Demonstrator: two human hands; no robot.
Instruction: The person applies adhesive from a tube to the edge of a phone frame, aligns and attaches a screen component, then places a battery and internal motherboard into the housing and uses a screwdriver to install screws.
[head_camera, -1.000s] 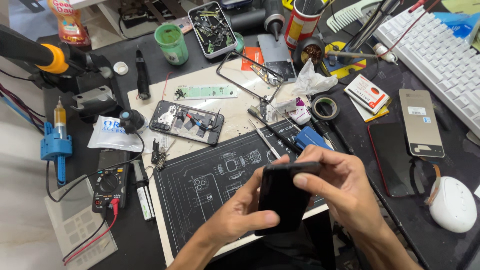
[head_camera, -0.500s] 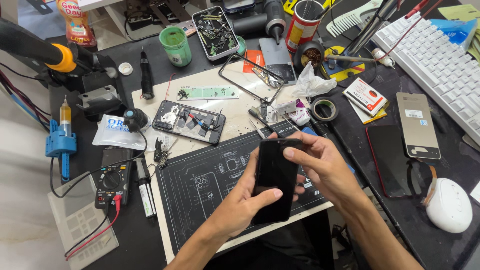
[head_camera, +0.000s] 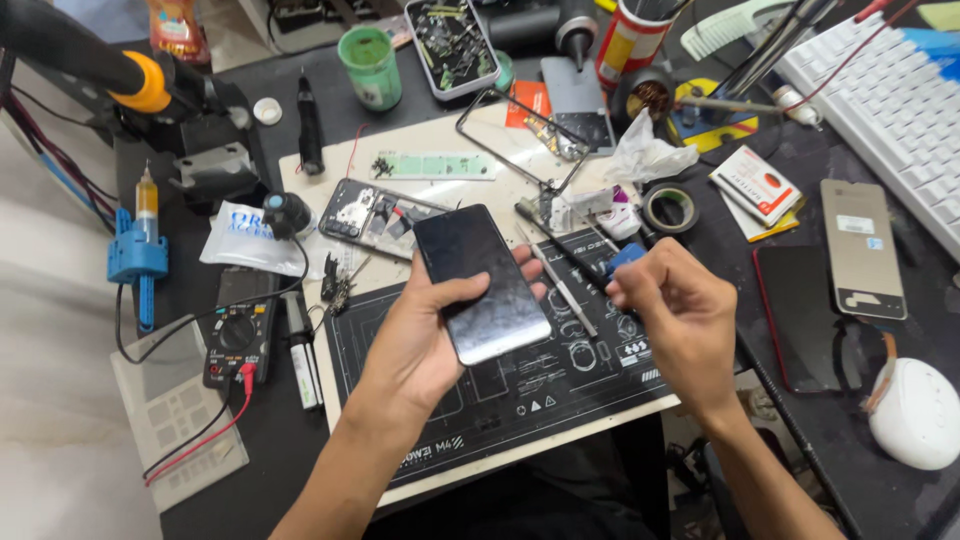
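My left hand (head_camera: 425, 335) holds a black phone screen panel (head_camera: 480, 282) flat, glass side up, over the dark repair mat (head_camera: 560, 385). My right hand (head_camera: 675, 315) hovers to the right of the panel, off it, with thumb and fingers pinched together near a blue-handled tool (head_camera: 625, 258) and tweezers (head_camera: 560, 285); whether it pinches something small I cannot tell. An opened phone body (head_camera: 375, 218) with exposed boards lies just beyond the panel.
A multimeter (head_camera: 240, 330) with leads sits at the left. A green cup (head_camera: 368, 65), a tray of parts (head_camera: 452, 45), a tape roll (head_camera: 672, 208), two phones (head_camera: 860, 250), a white keyboard (head_camera: 900, 100) and a white mouse (head_camera: 915, 410) surround the mat.
Both hands gripped the black panel upright before. Now my right hand has let go and moved right, and the left hand has laid the panel flat, face up.
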